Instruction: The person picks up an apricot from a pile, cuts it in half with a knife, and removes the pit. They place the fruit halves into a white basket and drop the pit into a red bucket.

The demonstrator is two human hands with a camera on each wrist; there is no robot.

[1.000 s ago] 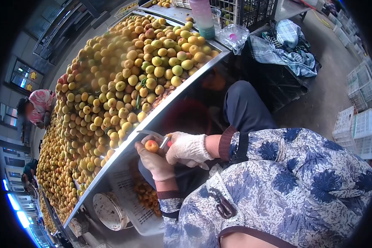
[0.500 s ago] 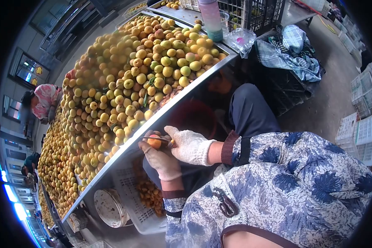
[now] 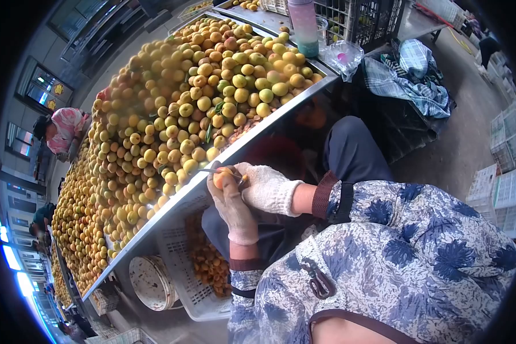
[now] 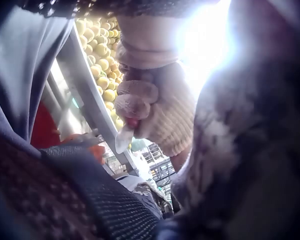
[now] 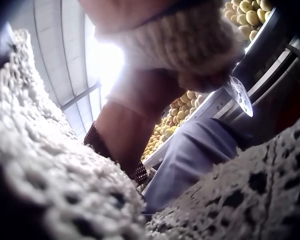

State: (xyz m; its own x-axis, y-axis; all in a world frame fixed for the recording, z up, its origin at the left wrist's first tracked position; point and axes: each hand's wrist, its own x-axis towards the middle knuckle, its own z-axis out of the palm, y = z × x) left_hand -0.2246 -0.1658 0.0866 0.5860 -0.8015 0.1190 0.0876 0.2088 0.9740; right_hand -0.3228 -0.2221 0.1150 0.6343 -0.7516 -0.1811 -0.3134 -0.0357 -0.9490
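In the head view, my gloved left hand (image 3: 235, 209) grips an orange apricot (image 3: 221, 179) with its fingers curled round it. My right hand (image 3: 269, 189), in a white knit glove, holds a small knife (image 3: 206, 170) whose thin blade lies across the fruit's upper side. Both hands meet just in front of the metal table edge, above the lap. In the left wrist view, a gloved hand (image 4: 165, 107) shows curled fingers with a bit of red between them. Glare and sleeves hide much of both wrist views.
A large heap of apricots (image 3: 178, 126) covers the metal-edged table (image 3: 235, 150). Below stand a white crate (image 3: 180, 281) with orange fruit pieces and a stained white bucket (image 3: 149, 281). A pink-green bottle (image 3: 305, 28) stands at the back. Another person (image 3: 66, 132) leans beside the heap.
The knife stays at the apricot while my left hand turns more upright and the fruit shifts slightly in its fingers. Both hands have moved up and right within the view, which has itself shifted.
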